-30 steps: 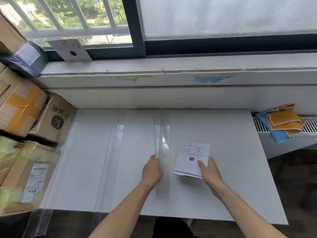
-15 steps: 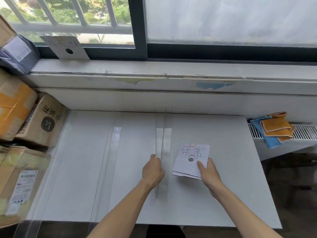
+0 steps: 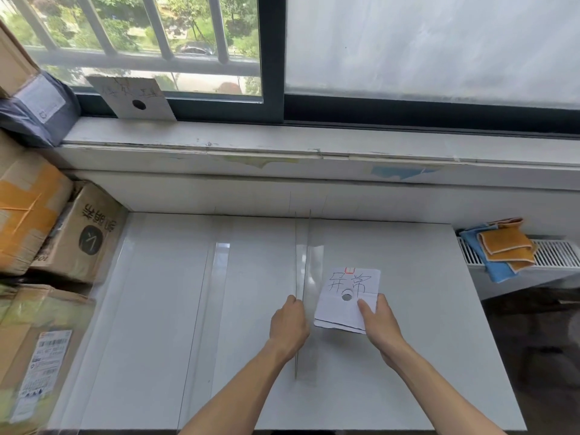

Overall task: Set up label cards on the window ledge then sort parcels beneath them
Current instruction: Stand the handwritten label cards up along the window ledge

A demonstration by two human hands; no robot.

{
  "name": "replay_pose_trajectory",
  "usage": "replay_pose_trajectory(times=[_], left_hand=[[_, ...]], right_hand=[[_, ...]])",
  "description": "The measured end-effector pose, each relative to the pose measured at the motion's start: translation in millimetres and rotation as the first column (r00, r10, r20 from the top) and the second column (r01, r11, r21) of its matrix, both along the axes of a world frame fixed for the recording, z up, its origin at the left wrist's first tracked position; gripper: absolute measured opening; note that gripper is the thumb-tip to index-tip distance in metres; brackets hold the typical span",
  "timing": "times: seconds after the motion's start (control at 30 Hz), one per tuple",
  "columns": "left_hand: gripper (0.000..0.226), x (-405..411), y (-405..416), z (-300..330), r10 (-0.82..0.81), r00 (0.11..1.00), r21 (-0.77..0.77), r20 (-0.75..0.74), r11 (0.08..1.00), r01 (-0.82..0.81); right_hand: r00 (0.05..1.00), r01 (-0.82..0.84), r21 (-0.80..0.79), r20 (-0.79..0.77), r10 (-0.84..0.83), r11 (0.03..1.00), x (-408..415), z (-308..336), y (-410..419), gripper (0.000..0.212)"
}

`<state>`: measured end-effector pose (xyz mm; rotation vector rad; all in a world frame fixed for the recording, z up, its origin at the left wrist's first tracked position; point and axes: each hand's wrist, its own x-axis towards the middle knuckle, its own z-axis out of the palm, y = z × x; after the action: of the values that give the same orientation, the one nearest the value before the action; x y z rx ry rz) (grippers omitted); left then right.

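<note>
my right hand (image 3: 381, 328) pinches a white label card (image 3: 348, 298), thumb on its face just beside the punched hole, fingers hidden under it. card is over the table (image 3: 408, 309), right of centre toward the near edge, writing facing me. my left hand (image 3: 290, 323) is curled round the near part of a clear upright divider sheet (image 3: 303, 271) that runs from the near edge toward the far edge, just left of the card. one card (image 3: 135, 98) already leans on the window frame at the left end of the window ledge (image 3: 314, 144). parcels (image 3: 75, 233) are stacked off the table's left edge, a grey mailer bag (image 3: 37, 108) on top. cloths (image 3: 502, 246) sit on the radiator past the right edge.

step in hand, i judge: get this second card up on the ledge. doing it well: keep the pinch low so the writing stays readable, lift clear of the divider, stand the bottom edge on the ledge and lean it back on the frame, well apart from the first card and over the bay right of the divider. thin card could slide flat, so i'd settle it before letting go. parcels not yet sorted.
</note>
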<state>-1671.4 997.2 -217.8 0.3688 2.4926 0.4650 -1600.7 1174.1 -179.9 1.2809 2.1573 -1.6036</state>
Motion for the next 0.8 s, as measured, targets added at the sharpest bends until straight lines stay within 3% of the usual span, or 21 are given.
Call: replay_pose_trajectory(times=[0.23, 0.8], left_hand=[[0.026, 3, 10, 2, -0.04, 0.999, 0.008, -0.006, 0.999, 0.04], [0.029, 7, 20, 9, -0.068, 0.998, -0.014, 0.004, 0.998, 0.068]], right_hand=[[1.0, -0.027, 0.042, 0.017, 0.027, 0.999, -6, 1, -6, 0.017], [0.997, -0.07, 0.065, 0.019, 0.069, 0.995, -5, 1, 0, 0.015]])
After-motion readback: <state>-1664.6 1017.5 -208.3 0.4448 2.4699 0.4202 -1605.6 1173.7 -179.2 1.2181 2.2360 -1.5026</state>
